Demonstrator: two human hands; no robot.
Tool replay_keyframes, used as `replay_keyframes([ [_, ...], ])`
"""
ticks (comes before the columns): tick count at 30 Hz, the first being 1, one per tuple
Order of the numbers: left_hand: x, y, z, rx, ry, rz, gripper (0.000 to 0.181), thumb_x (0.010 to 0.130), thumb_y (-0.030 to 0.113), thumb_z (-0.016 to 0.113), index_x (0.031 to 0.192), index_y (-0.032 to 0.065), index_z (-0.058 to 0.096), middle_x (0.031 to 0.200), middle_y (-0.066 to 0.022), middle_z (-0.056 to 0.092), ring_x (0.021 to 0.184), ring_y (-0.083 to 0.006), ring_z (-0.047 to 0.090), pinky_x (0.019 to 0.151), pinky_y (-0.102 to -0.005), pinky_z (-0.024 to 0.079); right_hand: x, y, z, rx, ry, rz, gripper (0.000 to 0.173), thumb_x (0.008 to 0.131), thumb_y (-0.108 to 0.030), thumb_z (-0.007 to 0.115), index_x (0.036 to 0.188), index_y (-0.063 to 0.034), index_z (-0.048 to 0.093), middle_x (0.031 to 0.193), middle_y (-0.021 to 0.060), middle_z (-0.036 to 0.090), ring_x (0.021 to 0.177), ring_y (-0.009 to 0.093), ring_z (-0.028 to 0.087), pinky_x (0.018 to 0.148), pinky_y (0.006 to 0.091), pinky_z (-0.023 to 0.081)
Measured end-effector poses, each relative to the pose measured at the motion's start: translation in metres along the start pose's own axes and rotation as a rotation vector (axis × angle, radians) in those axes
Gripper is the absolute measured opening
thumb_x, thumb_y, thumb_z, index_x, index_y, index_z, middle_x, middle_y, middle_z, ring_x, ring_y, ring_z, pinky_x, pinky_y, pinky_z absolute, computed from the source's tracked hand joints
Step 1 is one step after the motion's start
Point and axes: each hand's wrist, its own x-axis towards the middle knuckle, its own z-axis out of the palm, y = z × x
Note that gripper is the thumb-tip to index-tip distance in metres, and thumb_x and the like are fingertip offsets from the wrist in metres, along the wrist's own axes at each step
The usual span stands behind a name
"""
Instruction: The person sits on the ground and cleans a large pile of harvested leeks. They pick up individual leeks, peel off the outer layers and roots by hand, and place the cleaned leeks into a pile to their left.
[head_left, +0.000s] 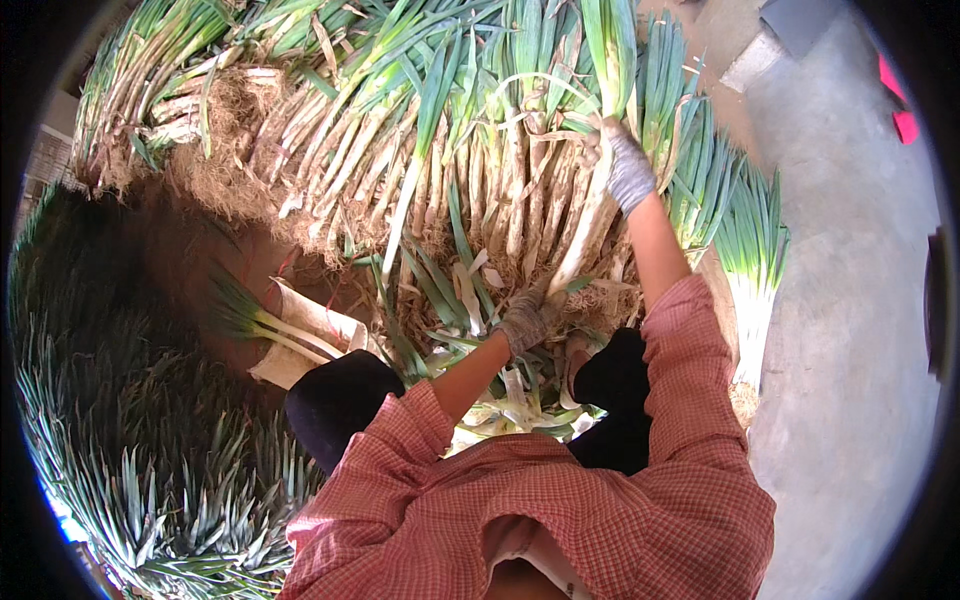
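Note:
A large green onion (589, 225) slants across in front of me, its pale stalk low and its green leaves pointing away. My right hand (625, 165), in a grey work glove, grips it where the stalk turns to leaf. The gloved left hand (526, 324) is around its root end, near my knees; the fingertips there are partly hidden. Just beyond both hands lies a thick row of unpeeled green onions (480, 187) with brown, soiled stalks and matted roots. Loose stripped leaves (517, 390) litter the floor between my legs.
On the left, two cleaned green onions (296, 334) rest across a beige sheet-like piece (281, 366). A broad mass of green leaves (202, 487) curves around the lower left. White-stalked green onions (746, 300) lie at the right, beside the concrete floor (840, 300).

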Motion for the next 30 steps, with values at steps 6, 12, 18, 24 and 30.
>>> replay_keyframes([
  [6, 0.075, 0.062, -0.023, 0.734, -0.09, -0.067, 0.052, 0.088, 0.029, 0.054, 0.129, 0.0023, 0.04, 0.125, -0.0119, 0.048, 0.108, -0.0242, 0.05, 0.094, -0.0273, 0.039, 0.108, -0.031, -0.074, -1.186, 0.53, -0.373, 0.052, 0.083, -0.035, 0.061, 0.119, -0.0009, 0.048, 0.091, 0.0108, 0.058, 0.078, 0.021, 0.057, 0.072, 0.0343, 0.049],
  [12, 0.111, 0.102, -0.03, 1.295, 0.503, -0.37, 0.076, 0.074, 0.053, 0.061, 0.129, 0.0038, 0.04, 0.13, -0.0159, 0.042, 0.111, -0.0261, 0.05, 0.09, -0.0315, 0.045, 0.087, 0.14, -0.039, -1.8, 0.256, 0.333, 0.055, 0.084, -0.037, 0.054, 0.123, 0.0007, 0.046, 0.114, 0.0167, 0.054, 0.104, 0.024, 0.054, 0.086, 0.0326, 0.046],
  [18, 0.133, 0.109, -0.027, 1.446, 0.198, -0.307, 0.082, 0.072, 0.05, 0.064, 0.133, 0.0049, 0.034, 0.128, -0.0191, 0.041, 0.116, -0.0281, 0.047, 0.093, -0.0354, 0.044, 0.08, 0.225, -0.115, -1.977, 0.289, -0.091, 0.038, 0.087, -0.031, 0.053, 0.103, 0.0035, 0.057, 0.071, 0.0118, 0.061, 0.051, 0.021, 0.054, 0.046, 0.0307, 0.047],
  [24, 0.143, 0.079, -0.071, 1.407, 0.137, -0.094, 0.058, 0.084, 0.034, 0.053, 0.133, 0.0109, 0.034, 0.12, -0.0148, 0.05, 0.107, -0.0215, 0.052, 0.095, -0.033, 0.039, 0.009, 0.09, 0.012, -0.371, 0.198, 0.372, 0.039, 0.078, -0.032, 0.068, 0.098, -0.0002, 0.056, 0.073, 0.0081, 0.061, 0.05, 0.016, 0.056, 0.046, 0.0293, 0.051],
  [30, 0.126, 0.182, -0.051, -0.178, 0.06, -0.202, 0.071, 0.078, 0.049, 0.062, 0.129, 0.0049, 0.041, 0.121, -0.0203, 0.049, 0.107, -0.0275, 0.052, 0.087, -0.0393, 0.047, -0.083, 0.049, 0.058, -0.654, 0.217, 0.293, 0.074, 0.077, -0.047, 0.065, 0.125, -0.001, 0.032, 0.104, 0.0169, 0.053, 0.072, 0.02, 0.056, 0.062, 0.0313, 0.047],
])
